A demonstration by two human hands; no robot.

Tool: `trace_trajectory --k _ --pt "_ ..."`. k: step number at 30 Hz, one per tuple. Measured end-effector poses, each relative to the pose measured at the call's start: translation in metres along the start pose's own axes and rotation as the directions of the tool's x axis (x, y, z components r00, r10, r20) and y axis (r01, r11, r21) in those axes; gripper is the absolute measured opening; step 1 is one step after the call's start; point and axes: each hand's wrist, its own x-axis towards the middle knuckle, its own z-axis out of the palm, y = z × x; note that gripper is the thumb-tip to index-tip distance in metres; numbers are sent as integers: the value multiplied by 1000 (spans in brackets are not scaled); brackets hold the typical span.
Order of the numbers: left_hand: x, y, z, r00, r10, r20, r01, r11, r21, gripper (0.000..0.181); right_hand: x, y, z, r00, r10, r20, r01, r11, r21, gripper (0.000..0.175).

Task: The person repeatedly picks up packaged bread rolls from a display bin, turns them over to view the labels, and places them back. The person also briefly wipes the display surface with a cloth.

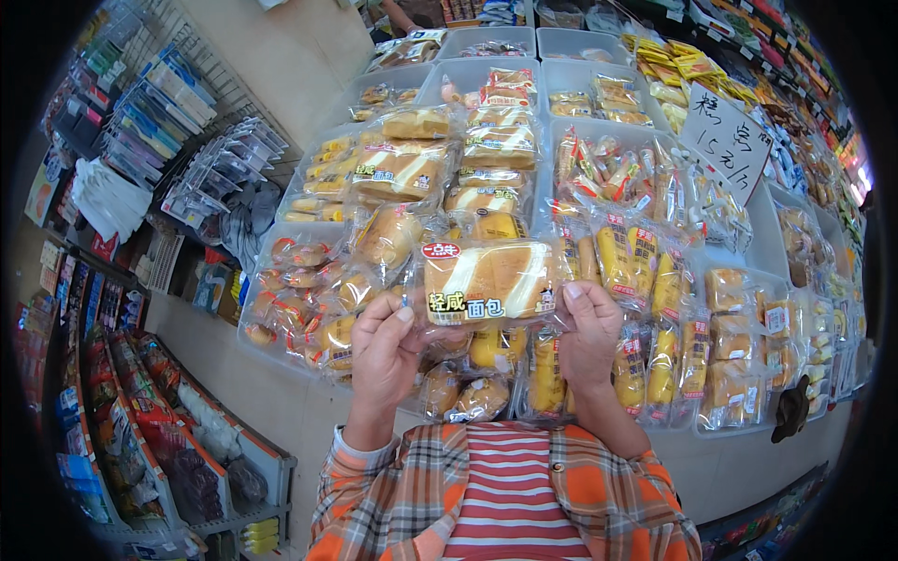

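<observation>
Both hands stretch out a clear plastic packet of striped bread (491, 280) above the display. My left hand (382, 347) pinches the packet's left end between thumb and fingers. At the opposite end, my right hand (591, 329) grips the wrapper the same way. Printed writing faces up on the packet. Beyond it lie similar packets of striped bread (400, 168) in a translucent plastic bin. Yellow wrapped bread rolls (621, 252) lie close to my right hand. Round wrapped buns (295, 308) fill the bin to the left of my left hand.
A handwritten card (726, 137) stands among the bins at right. Square wrapped breads (729, 343) sit in a bin at the near right. Shelves of bagged goods (161, 428) curve along the lower left. A wire rack (210, 168) holds hanging packages. At the top, another person's arm (398, 17) shows.
</observation>
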Motion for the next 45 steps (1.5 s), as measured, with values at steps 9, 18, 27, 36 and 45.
trace_trajectory --k 9,18,27,36,45 --pt "-2 3 7 999 -32 -8 32 998 -53 10 4 7 -9 998 38 50 -41 997 68 19" --pt "1 6 11 995 -29 -95 35 997 67 15 -2 8 -7 998 -55 24 57 995 -78 17" --pt "7 12 17 994 -45 -103 53 996 76 12 -8 3 -9 970 -215 113 238 932 -274 18" --pt "8 9 11 985 76 -158 -40 975 220 4 -4 8 -8 956 -265 124 291 905 -310 19" --pt "2 3 11 931 362 -56 -323 883 339 6 -1 10 -6 963 -244 114 266 926 -266 16"
